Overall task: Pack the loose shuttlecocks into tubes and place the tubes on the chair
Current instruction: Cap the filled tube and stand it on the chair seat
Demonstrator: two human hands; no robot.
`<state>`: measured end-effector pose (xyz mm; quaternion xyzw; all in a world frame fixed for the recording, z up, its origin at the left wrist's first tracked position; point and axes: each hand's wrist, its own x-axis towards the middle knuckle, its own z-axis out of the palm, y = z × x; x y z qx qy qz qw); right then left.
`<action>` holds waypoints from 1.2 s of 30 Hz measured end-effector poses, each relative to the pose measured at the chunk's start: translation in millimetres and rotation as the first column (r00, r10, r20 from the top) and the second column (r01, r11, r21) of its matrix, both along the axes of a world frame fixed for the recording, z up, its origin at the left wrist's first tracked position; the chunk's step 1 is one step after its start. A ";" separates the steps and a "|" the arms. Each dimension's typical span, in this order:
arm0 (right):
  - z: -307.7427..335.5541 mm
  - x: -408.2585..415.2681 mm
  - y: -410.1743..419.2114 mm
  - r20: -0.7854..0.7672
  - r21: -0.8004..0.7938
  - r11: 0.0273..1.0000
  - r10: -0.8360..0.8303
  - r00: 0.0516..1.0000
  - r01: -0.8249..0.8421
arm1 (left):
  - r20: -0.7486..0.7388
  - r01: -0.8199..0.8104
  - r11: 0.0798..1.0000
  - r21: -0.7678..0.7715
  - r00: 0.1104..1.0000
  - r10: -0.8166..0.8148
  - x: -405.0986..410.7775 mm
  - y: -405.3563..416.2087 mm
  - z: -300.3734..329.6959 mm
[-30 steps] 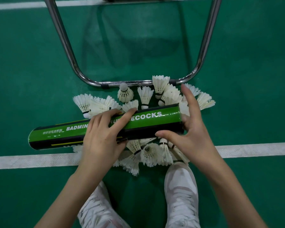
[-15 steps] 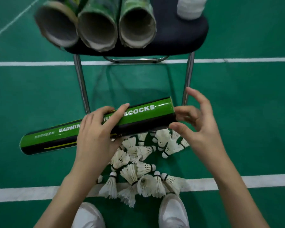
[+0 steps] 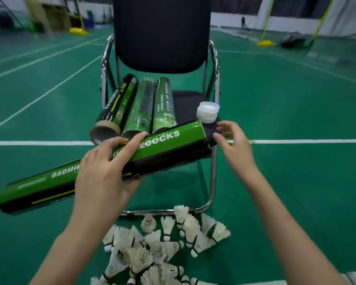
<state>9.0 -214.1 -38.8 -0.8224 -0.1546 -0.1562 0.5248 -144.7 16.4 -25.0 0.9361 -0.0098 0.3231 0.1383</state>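
- Between the two hands there's one long green tube [image 3: 103, 163], carried level-ish, tilted up toward the right. The left hand [image 3: 105, 171] is wrapped round its middle, fingers over the top and thumb under.
- The right hand [image 3: 232, 142] is just off the tube's right end, fingers loosely spread and holding nothing. Can't tell if a fingertip actually touches the rim.
- Step in hand, I'd say: capping or placing this tube. A stack of white caps [image 3: 207, 112] sits just above the right hand, on the chair [image 3: 191, 103] seat's front corner, so grabbing one looks like the obvious next move. Can't see if the tube's full.
- Three more tubes [image 3: 140, 105] lie side by side on the seat beyond the left hand, open ends toward me.
- Room: free seat is only the strip right of those three, and the caps crowd its front edge. The chrome armrests hem in both sides.
- Loads of shuttlecocks [image 3: 162, 243] lie piled on the floor below both wrists, so plenty of packing left.
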 end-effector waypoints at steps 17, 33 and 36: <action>15.1 127.6 24.1 0.198 -0.587 0.771 -0.159 0.967 0.247 | 0.082 -0.158 0.987 -0.009 0.984 0.158 51.1 26.6 74.4; 22.2 134.1 32.2 0.069 -0.554 0.809 -0.187 0.980 0.194 | 0.068 -0.166 0.986 -0.023 0.984 0.167 58.8 27.0 61.1; 24.8 134.3 33.2 -0.010 -0.453 0.878 -0.179 0.984 0.155 | 0.062 -0.168 0.986 -0.009 0.984 0.169 59.7 27.6 60.1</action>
